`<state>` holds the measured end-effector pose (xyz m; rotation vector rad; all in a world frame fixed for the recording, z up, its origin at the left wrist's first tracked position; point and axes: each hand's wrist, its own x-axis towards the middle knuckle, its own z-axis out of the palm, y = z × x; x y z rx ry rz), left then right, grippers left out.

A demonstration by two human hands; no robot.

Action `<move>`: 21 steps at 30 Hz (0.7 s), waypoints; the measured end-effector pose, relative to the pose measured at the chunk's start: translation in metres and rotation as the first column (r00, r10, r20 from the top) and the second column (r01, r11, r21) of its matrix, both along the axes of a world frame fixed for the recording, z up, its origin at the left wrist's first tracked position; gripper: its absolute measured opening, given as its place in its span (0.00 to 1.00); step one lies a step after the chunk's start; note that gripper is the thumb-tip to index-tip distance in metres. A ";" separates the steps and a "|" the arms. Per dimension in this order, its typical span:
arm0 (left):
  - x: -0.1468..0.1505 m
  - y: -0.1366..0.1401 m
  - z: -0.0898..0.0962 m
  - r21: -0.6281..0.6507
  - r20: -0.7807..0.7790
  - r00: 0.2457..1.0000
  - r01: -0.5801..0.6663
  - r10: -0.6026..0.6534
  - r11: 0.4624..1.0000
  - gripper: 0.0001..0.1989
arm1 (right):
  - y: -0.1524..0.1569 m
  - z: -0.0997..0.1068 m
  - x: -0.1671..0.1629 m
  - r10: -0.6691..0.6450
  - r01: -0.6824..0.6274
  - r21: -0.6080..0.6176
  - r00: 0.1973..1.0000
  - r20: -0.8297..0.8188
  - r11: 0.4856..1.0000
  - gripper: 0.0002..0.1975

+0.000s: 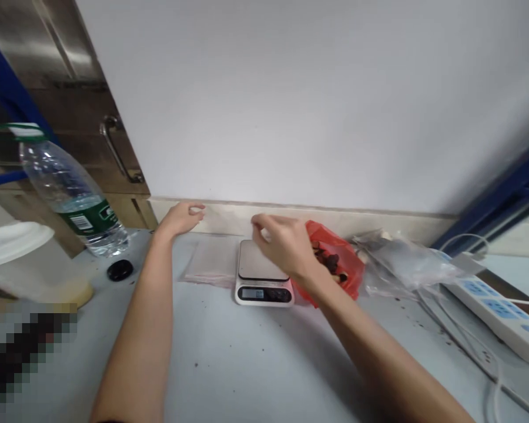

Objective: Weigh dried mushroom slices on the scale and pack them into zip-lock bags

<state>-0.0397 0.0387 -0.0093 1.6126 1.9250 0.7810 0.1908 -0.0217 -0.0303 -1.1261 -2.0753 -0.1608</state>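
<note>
1. the left hand, bare, is raised above the far edge of a flat stack of clear plastic bags; its fingers curve towards the thumb with a gap between. whether anything thin is grasped cannot be told.

2. the right hand, also bare, is held over the far right part of a white digital scale with a pale square plate, thumb and forefinger brought close together. whether these pinch some transparent film cannot be told.

3. the scale rests on a pale blue-grey tabletop, just right of the stack; its small display appears to read zero, and no load is visible on the uncovered part of the plate.

4. a crumpled red plastic bag, open at the top, stands just right of the scale, partly behind the right wrist, and contains dark brown, irregular pieces.

5. step in hand (judged from pose): the hands, raised at a similar height and apart, appear to be handling something light near the stack and scale, perhaps a clear bag.

6. next move (judged): it would call for a sure fingertip grip on any thin film, and for the right forearm to clear the red bag's mouth before its contents are reached.
</note>
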 end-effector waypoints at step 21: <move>0.007 0.007 -0.030 -0.359 -0.319 0.795 0.401 -0.515 0.842 0.25 | -0.016 -0.056 -0.076 0.437 -0.196 -0.442 0.714 0.547 0.875 0.22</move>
